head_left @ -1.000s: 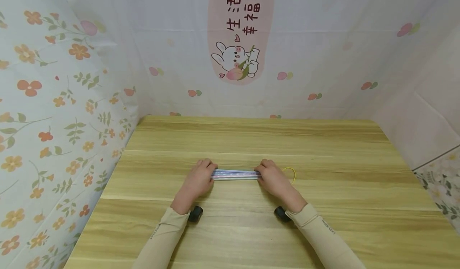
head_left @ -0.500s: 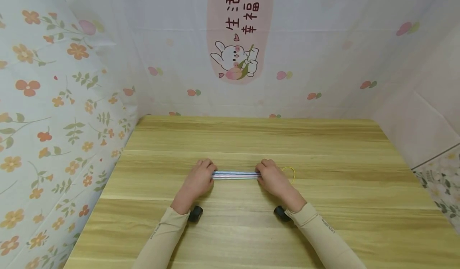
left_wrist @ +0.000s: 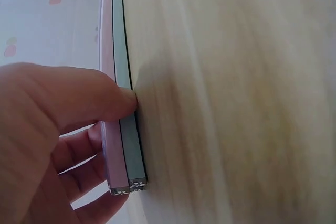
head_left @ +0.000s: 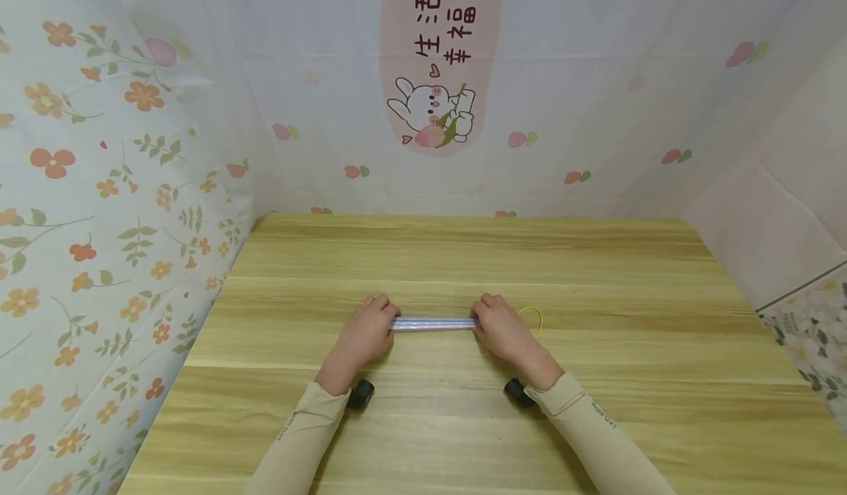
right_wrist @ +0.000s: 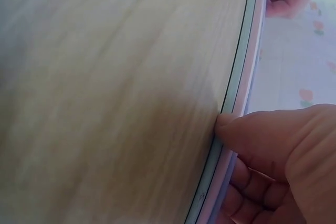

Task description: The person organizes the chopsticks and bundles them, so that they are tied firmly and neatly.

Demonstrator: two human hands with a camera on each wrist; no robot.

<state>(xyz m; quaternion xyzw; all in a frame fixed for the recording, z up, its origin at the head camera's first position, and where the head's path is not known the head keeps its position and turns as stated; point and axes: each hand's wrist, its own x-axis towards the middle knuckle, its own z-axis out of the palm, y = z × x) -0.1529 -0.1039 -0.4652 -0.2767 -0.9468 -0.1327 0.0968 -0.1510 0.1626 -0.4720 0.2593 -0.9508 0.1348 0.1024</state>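
A bundle of long, thin, square-ended pastel chopsticks [head_left: 433, 323] lies crosswise between the two hands, low over the wooden table. Near its left end, the left hand [head_left: 368, 327] pinches the bundle with thumb in front and fingers behind. In the left wrist view, pink and green chopsticks [left_wrist: 119, 156] show patterned ends that sit slightly uneven. The right hand [head_left: 504, 327] grips the other side in the same way. Its thumb presses on the green chopstick [right_wrist: 210, 161] in the right wrist view; the bundle's right tip is out of sight there.
A thin yellow rubber band [head_left: 541, 321] lies on the table [head_left: 463, 260] just right of the right hand. Patterned cloth [head_left: 562, 112] hangs behind the table and along its left side. Black wrist cameras [head_left: 360, 394] sit beneath both forearms.
The bundle has become narrower and more even between the hands; its strips were fanned wider a second ago. Both hands have stayed nearly in place.
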